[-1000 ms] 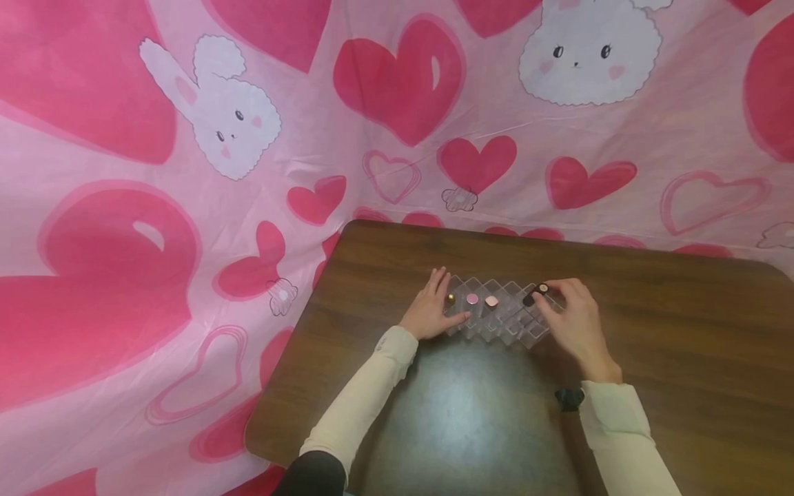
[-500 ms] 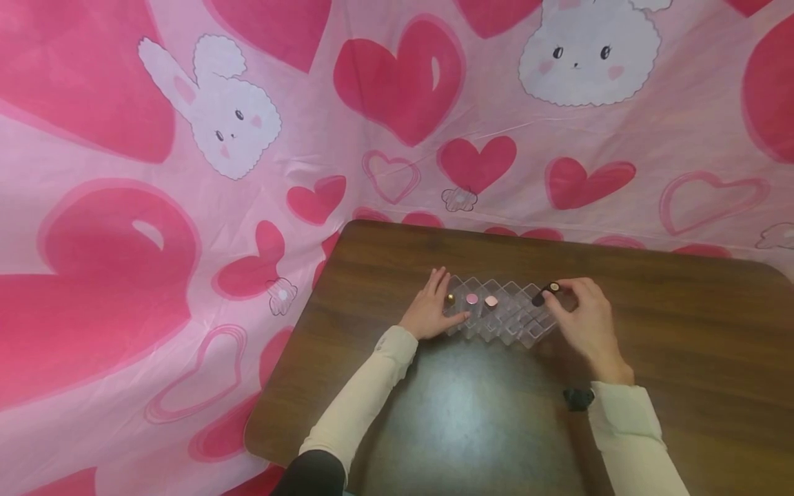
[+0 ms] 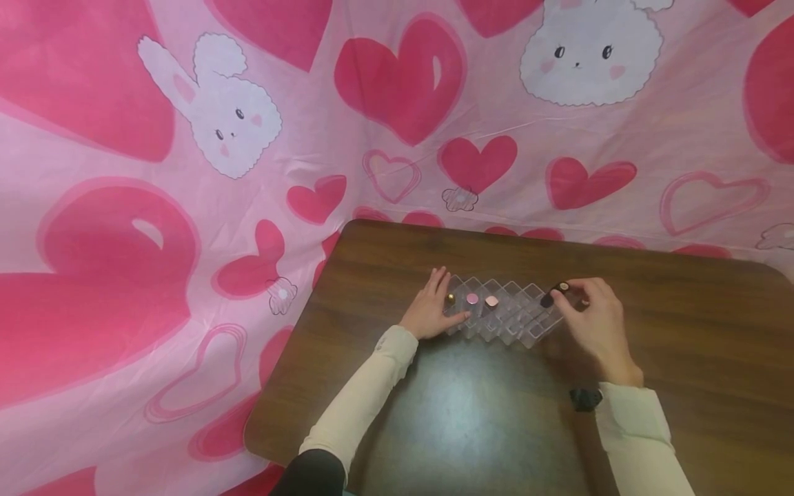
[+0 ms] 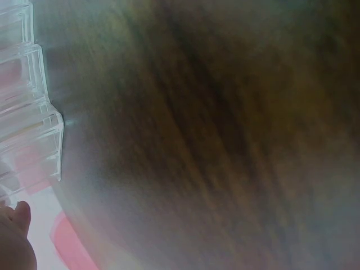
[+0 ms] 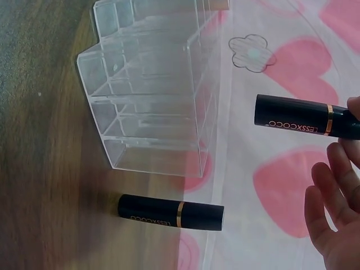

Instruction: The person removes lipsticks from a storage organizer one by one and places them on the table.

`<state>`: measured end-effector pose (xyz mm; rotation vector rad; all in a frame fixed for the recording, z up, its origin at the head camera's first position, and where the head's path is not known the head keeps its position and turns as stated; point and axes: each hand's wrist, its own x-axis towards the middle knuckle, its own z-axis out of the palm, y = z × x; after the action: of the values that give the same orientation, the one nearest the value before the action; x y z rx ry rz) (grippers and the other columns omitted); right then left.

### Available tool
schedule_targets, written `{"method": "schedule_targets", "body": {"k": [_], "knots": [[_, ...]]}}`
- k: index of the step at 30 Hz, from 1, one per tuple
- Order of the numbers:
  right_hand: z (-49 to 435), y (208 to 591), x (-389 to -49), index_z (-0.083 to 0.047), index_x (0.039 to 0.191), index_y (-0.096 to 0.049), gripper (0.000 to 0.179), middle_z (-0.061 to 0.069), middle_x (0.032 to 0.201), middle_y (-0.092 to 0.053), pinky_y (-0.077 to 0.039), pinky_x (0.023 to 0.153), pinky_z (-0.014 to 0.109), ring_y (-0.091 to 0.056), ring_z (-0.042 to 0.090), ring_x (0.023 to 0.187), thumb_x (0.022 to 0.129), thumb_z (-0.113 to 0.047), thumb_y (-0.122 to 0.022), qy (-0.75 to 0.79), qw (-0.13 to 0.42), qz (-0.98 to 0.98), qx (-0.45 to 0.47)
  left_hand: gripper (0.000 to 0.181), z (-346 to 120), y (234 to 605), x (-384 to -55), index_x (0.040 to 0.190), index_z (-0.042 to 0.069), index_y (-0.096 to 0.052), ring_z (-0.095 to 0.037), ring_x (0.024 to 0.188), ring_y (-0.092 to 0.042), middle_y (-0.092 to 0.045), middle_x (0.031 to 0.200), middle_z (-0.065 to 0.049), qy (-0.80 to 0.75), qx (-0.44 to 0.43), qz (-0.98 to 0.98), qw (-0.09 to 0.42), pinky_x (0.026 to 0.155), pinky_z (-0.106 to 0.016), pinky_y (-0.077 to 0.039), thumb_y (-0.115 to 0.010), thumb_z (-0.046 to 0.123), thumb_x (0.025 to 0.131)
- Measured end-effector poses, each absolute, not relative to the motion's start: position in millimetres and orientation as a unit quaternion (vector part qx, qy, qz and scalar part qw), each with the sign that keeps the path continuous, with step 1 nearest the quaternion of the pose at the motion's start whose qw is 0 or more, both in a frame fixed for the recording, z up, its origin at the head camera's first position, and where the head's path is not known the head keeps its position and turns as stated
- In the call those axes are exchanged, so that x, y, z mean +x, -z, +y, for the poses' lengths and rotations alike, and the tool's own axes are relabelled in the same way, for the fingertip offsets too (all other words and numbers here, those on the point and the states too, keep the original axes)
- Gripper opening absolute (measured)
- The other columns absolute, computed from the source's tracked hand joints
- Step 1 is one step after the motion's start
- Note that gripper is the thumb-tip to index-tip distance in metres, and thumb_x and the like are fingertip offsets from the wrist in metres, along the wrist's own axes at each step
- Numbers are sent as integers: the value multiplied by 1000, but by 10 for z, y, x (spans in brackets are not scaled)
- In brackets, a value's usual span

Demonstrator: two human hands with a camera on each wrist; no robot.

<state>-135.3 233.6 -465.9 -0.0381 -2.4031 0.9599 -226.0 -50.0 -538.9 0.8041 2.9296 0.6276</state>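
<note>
My right hand (image 3: 598,331) pinches a black lipstick tube (image 5: 292,115) with a gold band, tilted above the right end of the clear organizer (image 3: 511,324). A matching black lipstick (image 5: 152,211) stands upright on the table just beyond that end, mostly hidden by the hand in the head view. My left hand (image 3: 428,310) rests on the organizer's left end, fingers straight and thumb along the front. In the left wrist view only part of that hand's thumb (image 4: 19,219) shows. Across the organizer's back row sit a gold-topped item (image 3: 451,298), a pink-topped one (image 3: 473,299) and a pale pink one (image 3: 491,302).
The organizer stands on a dark wooden table (image 3: 397,255) with rounded corners. A pink cloth (image 3: 384,103) printed with hearts and rabbits hangs behind and to the left. A dark wrist device (image 3: 585,399) sits at the right cuff.
My right hand has moved right with the black lipstick, from over the organizer's right compartments to its right end. The left hand has stayed in place.
</note>
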Motion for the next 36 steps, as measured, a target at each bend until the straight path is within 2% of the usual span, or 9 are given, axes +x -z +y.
{"method": "schedule_targets", "body": {"k": [4,10,16,18,25,36], "knots": [[2363,4663,-1362,2,89,-62,24,15,84,-58,-34,65,20,-49,20,73,75,-17,-70,-354,288,-890,-12,100,-503,5398,-2264,145,13,-11,-15,140,2,0,152,3,-202,258,944,22,105,-48,-27,-37,77,72],[2415,4644,-1341,1,88,-61,26,14,84,-57,-33,66,24,-53,26,76,76,-20,-70,-353,277,-893,-30,100,-502,5400,-2266,145,14,-10,-13,140,4,2,152,5,-209,255,944,25,106,-48,-26,-38,77,72],[2472,4620,-1300,0,89,-61,28,14,87,-59,-34,67,24,-45,4,75,77,-24,-69,-353,271,-894,-51,100,-502,5400,-2263,145,14,-11,-14,140,3,2,152,5,-208,253,944,25,106,-47,-26,-38,77,72],[2490,4616,-1290,0,89,-61,28,14,86,-59,-34,67,24,-43,2,75,77,-24,-69,-352,273,-893,-55,100,-504,5402,-2263,145,14,-11,-14,140,3,2,152,5,-206,253,945,24,106,-47,-26,-38,77,72],[2552,4619,-1261,1,87,-61,27,14,85,-58,-32,70,29,-52,25,81,76,-22,-69,-354,280,-890,-61,99,-507,5413,-2262,145,14,-11,-14,140,3,2,152,5,-208,255,944,22,106,-47,-26,-38,76,73],[2644,4636,-1180,-1,91,-61,34,14,91,-58,-33,72,30,-53,27,86,79,-32,-66,-353,247,-897,-97,99,-502,5438,-2274,145,14,-11,-13,139,4,2,152,5,-205,254,945,17,106,-47,-26,-38,77,73]]}}
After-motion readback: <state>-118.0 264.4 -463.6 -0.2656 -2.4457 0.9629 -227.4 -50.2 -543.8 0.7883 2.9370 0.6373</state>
